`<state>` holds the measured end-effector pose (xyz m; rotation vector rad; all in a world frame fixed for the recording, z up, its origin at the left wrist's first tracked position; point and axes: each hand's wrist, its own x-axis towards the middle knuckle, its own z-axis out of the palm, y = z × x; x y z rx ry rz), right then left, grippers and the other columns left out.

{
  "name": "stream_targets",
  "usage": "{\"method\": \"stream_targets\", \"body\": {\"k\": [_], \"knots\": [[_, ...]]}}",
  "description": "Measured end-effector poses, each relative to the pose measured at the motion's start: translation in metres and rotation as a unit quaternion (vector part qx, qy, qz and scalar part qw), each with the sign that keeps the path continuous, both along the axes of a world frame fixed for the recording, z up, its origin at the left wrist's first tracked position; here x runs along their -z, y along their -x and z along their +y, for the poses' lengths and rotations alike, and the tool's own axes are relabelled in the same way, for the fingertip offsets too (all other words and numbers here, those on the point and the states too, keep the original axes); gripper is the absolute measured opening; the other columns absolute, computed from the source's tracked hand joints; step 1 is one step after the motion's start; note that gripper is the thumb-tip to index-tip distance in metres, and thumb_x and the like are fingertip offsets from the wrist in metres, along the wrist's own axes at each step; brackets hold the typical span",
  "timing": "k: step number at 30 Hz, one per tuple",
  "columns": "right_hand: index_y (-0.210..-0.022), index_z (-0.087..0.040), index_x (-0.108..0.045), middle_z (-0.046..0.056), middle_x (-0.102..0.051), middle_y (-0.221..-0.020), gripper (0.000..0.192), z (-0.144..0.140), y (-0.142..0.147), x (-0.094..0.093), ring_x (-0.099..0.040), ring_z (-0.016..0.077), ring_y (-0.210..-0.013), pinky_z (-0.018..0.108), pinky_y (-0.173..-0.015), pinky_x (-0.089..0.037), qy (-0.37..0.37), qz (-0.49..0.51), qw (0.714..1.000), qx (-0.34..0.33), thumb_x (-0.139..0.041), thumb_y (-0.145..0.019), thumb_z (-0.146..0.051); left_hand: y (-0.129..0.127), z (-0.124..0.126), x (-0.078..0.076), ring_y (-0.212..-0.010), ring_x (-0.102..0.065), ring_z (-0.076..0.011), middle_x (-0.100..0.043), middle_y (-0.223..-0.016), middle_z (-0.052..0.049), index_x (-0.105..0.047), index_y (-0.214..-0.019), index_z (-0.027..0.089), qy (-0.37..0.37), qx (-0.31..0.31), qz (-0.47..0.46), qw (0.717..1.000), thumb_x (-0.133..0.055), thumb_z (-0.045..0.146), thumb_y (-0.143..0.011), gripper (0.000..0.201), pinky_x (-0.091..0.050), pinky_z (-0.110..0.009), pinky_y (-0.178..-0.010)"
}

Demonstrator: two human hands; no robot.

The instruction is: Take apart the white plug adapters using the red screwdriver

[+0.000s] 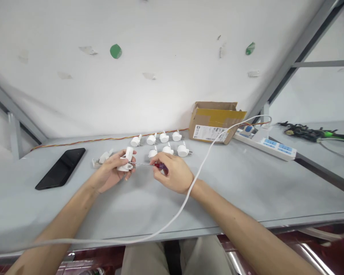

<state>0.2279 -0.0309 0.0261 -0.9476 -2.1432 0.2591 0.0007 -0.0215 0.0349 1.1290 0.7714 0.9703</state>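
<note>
My left hand [110, 172] grips a white plug [126, 159] just above the grey table [246, 183]. In my right hand [173, 172] is a small screwdriver [149, 164] with a red handle. Its thin metal shaft points left and its tip touches the plug. Several more white plugs [163, 143] lie in two rows right behind my hands. A loose white plug piece [102, 157] rests left of the held plug.
A black phone [61, 168] lies at the left. A cardboard box [213, 122] stands at the back, with a white power strip [271, 144] to its right. A white cable [200, 168] runs from the strip across my right wrist. Tangled wires [304, 131] lie far right.
</note>
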Motion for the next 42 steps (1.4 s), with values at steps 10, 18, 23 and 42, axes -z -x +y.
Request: {"method": "stream_targets", "body": {"k": [10,18,23,42], "knots": [[-0.088,-0.020,-0.058,0.001,-0.064,-0.082,0.010,0.0023,0.0009,0.0019,-0.055,0.0124,-0.068,0.025,-0.067,-0.042,0.001,-0.006,1.000,0.014,-0.052,-0.081,-0.018,-0.0001,0.0001,0.0014,-0.072,-0.057,-0.0150,-0.055,-0.085,-0.005,-0.062,-0.108,0.017,0.014,-0.020,0.005,1.000,-0.061,0.024,-0.080,0.029,-0.045,-0.024,-0.047],[-0.087,-0.020,-0.058,0.001,-0.064,-0.081,0.010,-0.0002,0.0003,-0.0010,-0.055,0.0121,-0.067,0.024,-0.064,-0.042,-0.008,0.012,1.000,-0.001,-0.052,-0.079,-0.018,-0.0015,0.0023,0.0037,-0.067,-0.058,-0.0152,-0.058,-0.079,-0.005,-0.063,-0.108,0.015,0.027,-0.035,0.003,0.999,-0.061,0.028,-0.081,0.029,-0.045,-0.024,-0.044],[-0.088,-0.020,-0.057,0.001,-0.063,-0.080,0.010,-0.0012,0.0000,-0.0020,-0.056,0.0122,-0.067,0.024,-0.064,-0.042,-0.033,0.027,0.999,-0.015,-0.050,-0.081,-0.019,-0.0015,0.0030,0.0059,-0.065,-0.059,-0.0159,-0.059,-0.079,-0.006,-0.062,-0.107,0.016,0.040,-0.026,0.014,0.999,-0.059,0.029,-0.083,0.028,-0.045,-0.024,-0.043],[-0.087,-0.020,-0.057,0.001,-0.065,-0.083,0.009,0.0004,0.0006,0.0010,-0.057,0.0136,-0.072,0.025,-0.066,-0.042,-0.019,-0.007,1.000,0.011,-0.051,-0.080,-0.019,0.0001,0.0029,0.0061,-0.065,-0.059,-0.0160,-0.059,-0.078,-0.006,-0.062,-0.109,0.015,0.035,-0.022,0.018,0.999,-0.060,0.029,-0.082,0.030,-0.045,-0.024,-0.043]]}}
